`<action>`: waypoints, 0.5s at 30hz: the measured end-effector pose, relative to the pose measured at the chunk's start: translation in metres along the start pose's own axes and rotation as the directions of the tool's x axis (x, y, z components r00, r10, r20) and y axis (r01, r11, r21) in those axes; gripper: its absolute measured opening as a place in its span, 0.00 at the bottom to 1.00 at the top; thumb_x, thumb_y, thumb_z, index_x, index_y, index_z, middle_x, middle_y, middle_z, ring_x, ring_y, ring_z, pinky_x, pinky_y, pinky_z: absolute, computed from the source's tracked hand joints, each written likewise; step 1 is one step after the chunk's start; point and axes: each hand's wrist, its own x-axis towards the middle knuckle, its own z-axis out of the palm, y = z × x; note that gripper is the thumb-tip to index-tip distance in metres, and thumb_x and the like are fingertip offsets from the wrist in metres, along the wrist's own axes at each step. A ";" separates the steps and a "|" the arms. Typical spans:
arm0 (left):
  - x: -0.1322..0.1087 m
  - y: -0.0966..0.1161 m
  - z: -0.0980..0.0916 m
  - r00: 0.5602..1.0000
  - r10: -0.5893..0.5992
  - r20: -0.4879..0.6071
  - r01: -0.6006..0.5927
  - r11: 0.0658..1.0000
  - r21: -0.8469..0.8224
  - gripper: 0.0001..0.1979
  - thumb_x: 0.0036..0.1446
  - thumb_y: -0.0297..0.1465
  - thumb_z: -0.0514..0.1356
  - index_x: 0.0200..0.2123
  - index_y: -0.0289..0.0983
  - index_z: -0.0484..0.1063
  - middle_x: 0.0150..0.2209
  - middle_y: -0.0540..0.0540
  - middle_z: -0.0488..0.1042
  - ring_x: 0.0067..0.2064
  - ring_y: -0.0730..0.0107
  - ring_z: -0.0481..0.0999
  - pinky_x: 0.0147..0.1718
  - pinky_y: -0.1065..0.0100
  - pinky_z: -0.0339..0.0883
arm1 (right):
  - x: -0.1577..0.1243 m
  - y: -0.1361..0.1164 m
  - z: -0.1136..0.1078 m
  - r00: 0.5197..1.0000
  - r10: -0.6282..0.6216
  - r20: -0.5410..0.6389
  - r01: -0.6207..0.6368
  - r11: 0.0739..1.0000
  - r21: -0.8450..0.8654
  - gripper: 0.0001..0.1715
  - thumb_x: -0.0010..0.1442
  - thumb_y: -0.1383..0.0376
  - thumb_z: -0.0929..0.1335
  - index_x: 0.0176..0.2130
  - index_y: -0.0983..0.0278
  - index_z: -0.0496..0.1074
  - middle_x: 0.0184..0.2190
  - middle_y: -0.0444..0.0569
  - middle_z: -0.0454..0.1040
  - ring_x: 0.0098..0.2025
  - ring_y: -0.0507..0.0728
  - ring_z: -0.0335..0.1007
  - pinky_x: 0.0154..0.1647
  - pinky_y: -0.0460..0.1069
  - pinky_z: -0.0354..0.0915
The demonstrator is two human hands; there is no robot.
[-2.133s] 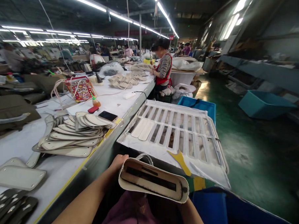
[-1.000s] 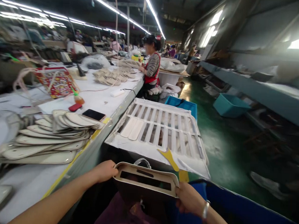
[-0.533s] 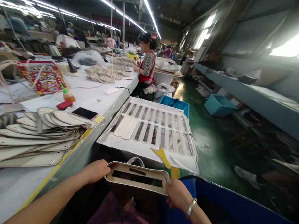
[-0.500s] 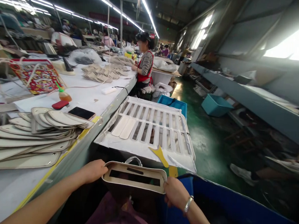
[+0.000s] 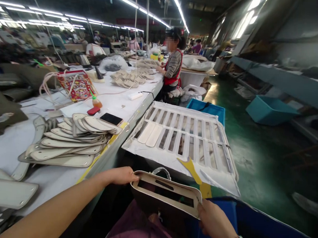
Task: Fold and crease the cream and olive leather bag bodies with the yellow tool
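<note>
Gripping panel (image 5: 177, 187): left hand (image 5: 122, 175), right hand (image 5: 214, 221)

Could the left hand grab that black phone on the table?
Probably, once it lets go: the left hand grips the cream panel, and nothing stands between it and the phone.

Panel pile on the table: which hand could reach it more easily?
Likely the left hand: it grips the held panel at the end nearer the pile; the right hand holds the far end.

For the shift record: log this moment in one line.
left hand: holds beige slotted panel, left end | right hand: holds its right end | ahead: white slatted rack
</note>
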 end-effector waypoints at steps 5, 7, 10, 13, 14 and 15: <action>-0.009 -0.008 -0.007 1.000 0.018 -0.015 -0.021 0.961 -0.275 0.38 0.46 0.63 0.31 0.20 0.36 0.60 0.18 0.51 0.62 0.17 0.74 0.62 0.17 0.71 0.58 | 0.004 0.003 0.001 0.993 0.086 0.082 -0.101 0.973 0.209 0.29 0.62 0.48 0.49 0.28 0.64 0.62 0.20 0.51 0.73 0.18 0.54 0.70 0.16 0.44 0.61; -0.010 -0.009 -0.003 0.997 0.021 -0.079 -0.039 0.972 -0.232 0.36 0.48 0.62 0.33 0.23 0.36 0.60 0.19 0.51 0.63 0.18 0.72 0.65 0.17 0.71 0.60 | 0.006 0.001 -0.002 0.991 0.088 0.096 -0.104 0.978 0.181 0.30 0.60 0.45 0.50 0.28 0.64 0.62 0.20 0.50 0.73 0.18 0.54 0.70 0.16 0.44 0.61; -0.011 -0.006 0.007 0.972 0.065 -0.224 -0.039 0.992 0.118 0.27 0.52 0.55 0.44 0.26 0.36 0.63 0.23 0.49 0.68 0.24 0.68 0.70 0.22 0.69 0.63 | 0.009 0.001 -0.005 0.995 0.037 0.089 -0.046 0.995 0.091 0.25 0.62 0.51 0.52 0.28 0.64 0.63 0.19 0.49 0.73 0.17 0.53 0.69 0.15 0.43 0.59; -0.007 -0.002 0.018 0.935 0.114 -0.337 0.016 0.933 0.361 0.15 0.54 0.40 0.49 0.27 0.36 0.68 0.31 0.43 0.73 0.35 0.61 0.72 0.34 0.66 0.63 | 0.012 0.003 -0.007 0.997 0.013 0.082 -0.017 0.998 0.054 0.20 0.63 0.61 0.52 0.28 0.64 0.63 0.19 0.49 0.73 0.17 0.52 0.69 0.16 0.42 0.57; -0.006 -0.002 0.021 0.932 0.107 -0.346 0.032 0.928 0.372 0.14 0.54 0.36 0.48 0.27 0.35 0.69 0.32 0.41 0.74 0.38 0.59 0.72 0.36 0.65 0.62 | 0.012 0.004 -0.007 0.997 0.010 0.083 -0.014 0.999 0.050 0.19 0.63 0.63 0.52 0.27 0.64 0.63 0.19 0.49 0.74 0.17 0.52 0.69 0.16 0.42 0.57; -0.004 -0.001 0.022 0.935 0.093 -0.343 0.042 0.930 0.366 0.14 0.54 0.34 0.47 0.27 0.35 0.70 0.33 0.39 0.74 0.39 0.58 0.72 0.37 0.64 0.61 | 0.013 0.004 -0.007 0.996 0.012 0.088 -0.016 0.999 0.041 0.19 0.62 0.65 0.52 0.27 0.64 0.63 0.19 0.50 0.74 0.17 0.52 0.69 0.16 0.42 0.56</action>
